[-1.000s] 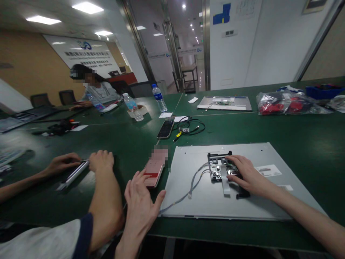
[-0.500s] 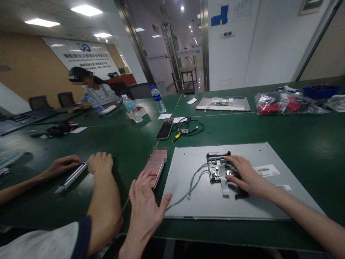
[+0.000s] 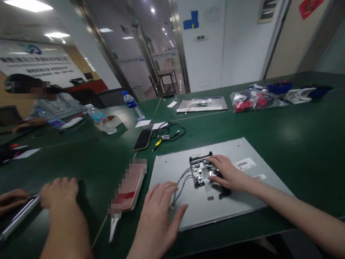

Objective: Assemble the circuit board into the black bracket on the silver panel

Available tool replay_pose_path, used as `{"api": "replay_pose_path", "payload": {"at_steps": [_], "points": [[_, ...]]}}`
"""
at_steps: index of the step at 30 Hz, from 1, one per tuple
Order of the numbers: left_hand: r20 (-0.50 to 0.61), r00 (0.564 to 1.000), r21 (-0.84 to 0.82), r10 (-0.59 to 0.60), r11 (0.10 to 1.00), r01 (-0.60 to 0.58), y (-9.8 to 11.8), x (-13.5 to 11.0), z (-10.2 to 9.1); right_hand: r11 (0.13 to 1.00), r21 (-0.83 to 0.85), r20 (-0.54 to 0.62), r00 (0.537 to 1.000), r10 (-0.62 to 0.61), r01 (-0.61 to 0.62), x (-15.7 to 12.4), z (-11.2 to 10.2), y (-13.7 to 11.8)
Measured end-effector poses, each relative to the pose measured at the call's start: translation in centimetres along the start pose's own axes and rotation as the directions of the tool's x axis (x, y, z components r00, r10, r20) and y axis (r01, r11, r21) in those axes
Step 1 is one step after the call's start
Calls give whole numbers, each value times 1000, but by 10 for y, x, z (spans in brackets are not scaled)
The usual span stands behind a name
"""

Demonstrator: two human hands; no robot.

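Note:
A grey metal panel (image 3: 242, 151) lies flat on the green table in front of me. A small black circuit board (image 3: 198, 172) with grey cables (image 3: 181, 180) sits on its middle. My right hand (image 3: 225, 172) rests on that board, fingers curled over its right part. My left hand (image 3: 159, 212) lies open and flat on the panel's near left corner, fingers spread, next to the cables. It holds nothing.
A phone with a red case (image 3: 129, 187) lies left of the panel, tweezers (image 3: 112, 226) below it. A co-worker's forearm and fist (image 3: 59, 201) are at the near left. Further back: a black phone (image 3: 142, 139), black cable (image 3: 168, 133), water bottles (image 3: 132, 105), a second panel (image 3: 202, 104), bagged red parts (image 3: 250, 99).
My left hand has moved right from the red-cased phone onto the panel's near left corner. The view has turned right. My right hand stays on the board.

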State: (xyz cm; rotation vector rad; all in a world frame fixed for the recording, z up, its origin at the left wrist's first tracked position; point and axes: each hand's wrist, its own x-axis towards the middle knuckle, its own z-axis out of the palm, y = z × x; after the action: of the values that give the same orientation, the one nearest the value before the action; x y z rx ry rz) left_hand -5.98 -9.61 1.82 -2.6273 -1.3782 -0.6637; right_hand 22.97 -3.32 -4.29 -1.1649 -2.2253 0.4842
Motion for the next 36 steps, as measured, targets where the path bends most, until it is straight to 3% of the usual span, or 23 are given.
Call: {"api": "replay_pose_path", "payload": {"at_steps": [2,5,9,12,17,25,31,36], "points": [[110,988,-75,109,992,-101,12,25,-2,1000,-2,-8,1000,-13,13,2,-2,0],[181,963,-150,199,973,-173,21,65,1,1000,-11,-5,1000,-21,21,3,-6,0],[245,928,-174,279,955,-241,16,108,18,999,-16,-1,1000,-29,29,2,-11,0],[263,916,-206,302,946,-252,9,125,37,999,-20,-6,999,-45,45,2,-12,2],[235,940,-305,248,937,-171,0,124,59,997,-43,-10,998,-63,62,2,-13,2],[203,960,-375,193,921,-106,-7,114,77,998,-28,8,999,-54,54,1,-8,-2],[210,952,-378,222,917,-130,-7,112,82,998,-21,-23,998,-60,59,2,-11,-1],[217,949,-380,227,916,-132,-5,112,79,990,-142,-89,996,-1,-12,-4,-27,18]]}}
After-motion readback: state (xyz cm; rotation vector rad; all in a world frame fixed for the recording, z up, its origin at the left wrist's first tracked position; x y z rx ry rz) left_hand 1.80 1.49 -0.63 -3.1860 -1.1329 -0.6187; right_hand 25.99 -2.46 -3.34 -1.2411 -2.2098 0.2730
